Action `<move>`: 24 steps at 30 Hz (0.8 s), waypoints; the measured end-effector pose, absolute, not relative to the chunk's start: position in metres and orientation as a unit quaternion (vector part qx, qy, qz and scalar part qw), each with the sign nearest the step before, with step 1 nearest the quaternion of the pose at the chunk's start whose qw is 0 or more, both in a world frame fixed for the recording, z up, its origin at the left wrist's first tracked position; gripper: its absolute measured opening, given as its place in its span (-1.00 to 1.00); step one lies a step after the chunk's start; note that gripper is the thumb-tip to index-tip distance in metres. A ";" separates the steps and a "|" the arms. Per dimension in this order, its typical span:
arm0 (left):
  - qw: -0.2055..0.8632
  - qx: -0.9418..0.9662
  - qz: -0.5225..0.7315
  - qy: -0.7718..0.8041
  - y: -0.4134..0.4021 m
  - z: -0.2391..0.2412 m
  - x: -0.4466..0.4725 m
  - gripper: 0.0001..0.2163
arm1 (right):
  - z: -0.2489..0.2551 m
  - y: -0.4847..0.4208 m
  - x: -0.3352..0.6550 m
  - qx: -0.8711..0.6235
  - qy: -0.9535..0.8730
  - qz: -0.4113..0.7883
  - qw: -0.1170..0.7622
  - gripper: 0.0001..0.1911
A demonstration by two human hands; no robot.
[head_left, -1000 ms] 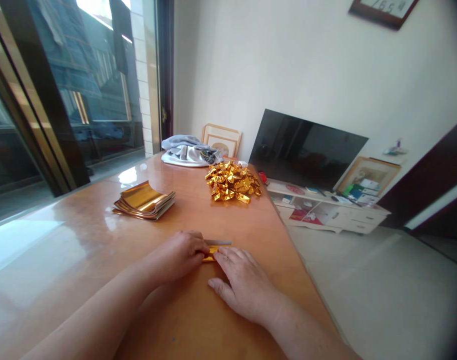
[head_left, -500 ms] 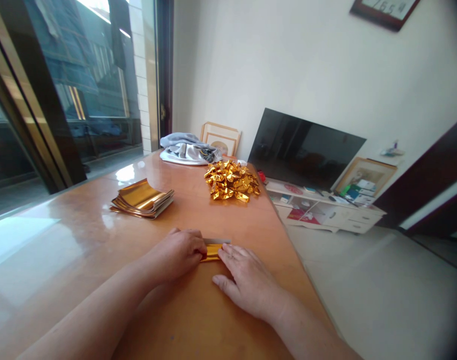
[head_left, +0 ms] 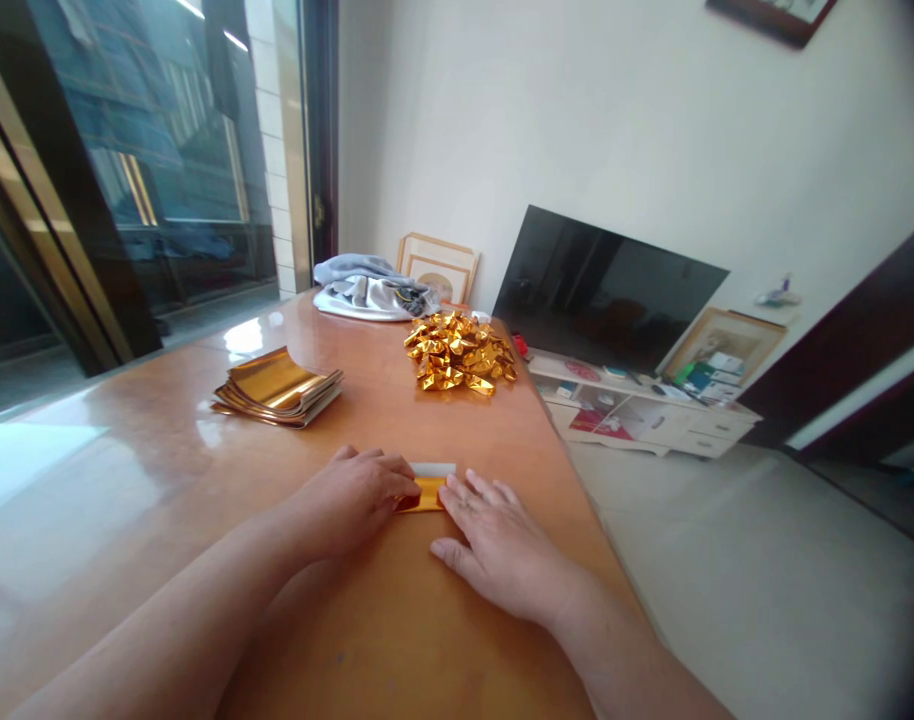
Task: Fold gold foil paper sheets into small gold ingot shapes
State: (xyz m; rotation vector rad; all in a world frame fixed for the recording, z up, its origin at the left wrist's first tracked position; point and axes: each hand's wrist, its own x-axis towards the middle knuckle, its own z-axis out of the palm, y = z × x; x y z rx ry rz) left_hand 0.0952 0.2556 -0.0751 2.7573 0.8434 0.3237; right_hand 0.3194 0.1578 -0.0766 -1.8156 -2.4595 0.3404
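Both my hands rest on the wooden table (head_left: 157,470), pressing a small folded piece of gold foil paper (head_left: 429,487) with a white edge. My left hand (head_left: 352,497) lies curled on its left end, fingertips pinching the paper. My right hand (head_left: 494,545) lies flat on its right end with the fingers stretched out. Most of the paper is hidden under the hands. A stack of flat gold foil sheets (head_left: 277,386) lies at the left of the table. A heap of folded gold foil pieces (head_left: 459,352) sits farther back.
A grey and white cloth bundle (head_left: 371,288) lies at the table's far end, with a picture frame (head_left: 437,267) behind it. A dark TV screen (head_left: 603,290) leans over a low white cabinet (head_left: 644,415) on the right. Glass doors (head_left: 127,170) stand at the left.
My right fingers have spread and flattened on the paper, and more of its white edge shows. The view has tilted slightly, shifting everything upward in the picture.
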 end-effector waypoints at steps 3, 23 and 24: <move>0.105 0.948 0.098 0.285 0.257 -0.076 0.095 -0.69 | -0.076 0.155 0.319 -0.591 -0.795 0.136 0.015 -0.22; 0.078 0.947 0.091 0.297 0.258 -0.080 0.097 -0.69 | -0.076 0.153 0.303 -0.535 -0.839 0.080 0.057 -0.21; 0.080 0.947 0.093 0.297 0.258 -0.081 0.097 -0.70 | -0.076 0.152 0.303 -0.540 -0.837 0.078 0.054 -0.23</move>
